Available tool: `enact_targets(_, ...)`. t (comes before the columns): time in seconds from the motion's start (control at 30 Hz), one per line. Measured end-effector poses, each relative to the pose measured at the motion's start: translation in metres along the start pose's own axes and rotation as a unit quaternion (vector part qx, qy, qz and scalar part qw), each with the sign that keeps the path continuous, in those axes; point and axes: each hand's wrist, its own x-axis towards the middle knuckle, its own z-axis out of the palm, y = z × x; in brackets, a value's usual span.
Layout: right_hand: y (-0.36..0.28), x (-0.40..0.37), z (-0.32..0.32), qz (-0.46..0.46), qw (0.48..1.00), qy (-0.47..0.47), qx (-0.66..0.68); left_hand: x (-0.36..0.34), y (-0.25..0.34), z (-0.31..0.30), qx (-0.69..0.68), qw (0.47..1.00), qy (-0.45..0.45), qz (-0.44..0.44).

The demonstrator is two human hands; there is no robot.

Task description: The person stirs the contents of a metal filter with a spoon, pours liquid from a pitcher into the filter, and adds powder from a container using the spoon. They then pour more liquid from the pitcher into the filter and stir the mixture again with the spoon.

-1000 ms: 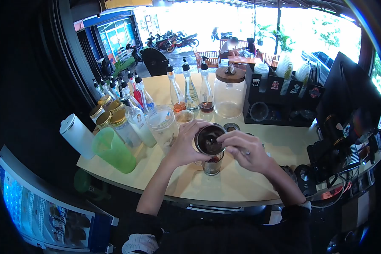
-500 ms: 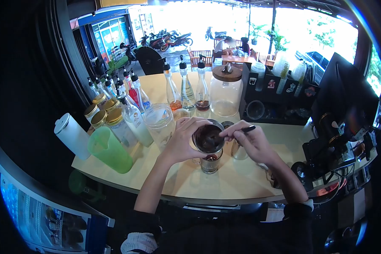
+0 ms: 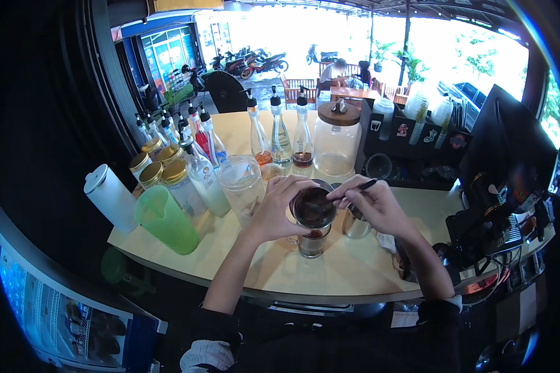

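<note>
My left hand (image 3: 272,216) is wrapped round the side of a round cup (image 3: 313,211) with dark brown contents, its mouth tilted toward me. In my right hand (image 3: 378,206) is a thin dark-handled utensil (image 3: 368,184), pinched between thumb and fingers. Its lower end reaches into the cup, where its shape cannot be made out. Directly below the cup stands a glass mug (image 3: 311,246) with some dark reddish liquid, its handle to the left. A shiny cylindrical vessel (image 3: 356,228) stands just under my right hand, partly covered by it.
Left on the counter are a green pitcher (image 3: 166,221), a white tumbler (image 3: 110,198), gold-lidded jars (image 3: 179,180) and a clear tub (image 3: 241,183). Pump bottles (image 3: 281,140) and a wooden-lidded jar (image 3: 337,146) stand behind. A cup organizer (image 3: 410,140) and black equipment (image 3: 488,205) are on the right.
The view has shifted slightly, so everything sits a little further right and lower. My hands keep the same grips, and the utensil's end stays in the tilted cup above the mug.
</note>
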Motion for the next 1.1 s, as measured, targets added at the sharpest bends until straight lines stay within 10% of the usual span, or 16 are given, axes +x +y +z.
enact_targets(1.1, 0.004, 0.004, 0.009, -0.008, 0.999, -0.017, -0.032, -0.012, -0.001, 0.005, 0.049, 0.997, 0.043, -0.029)
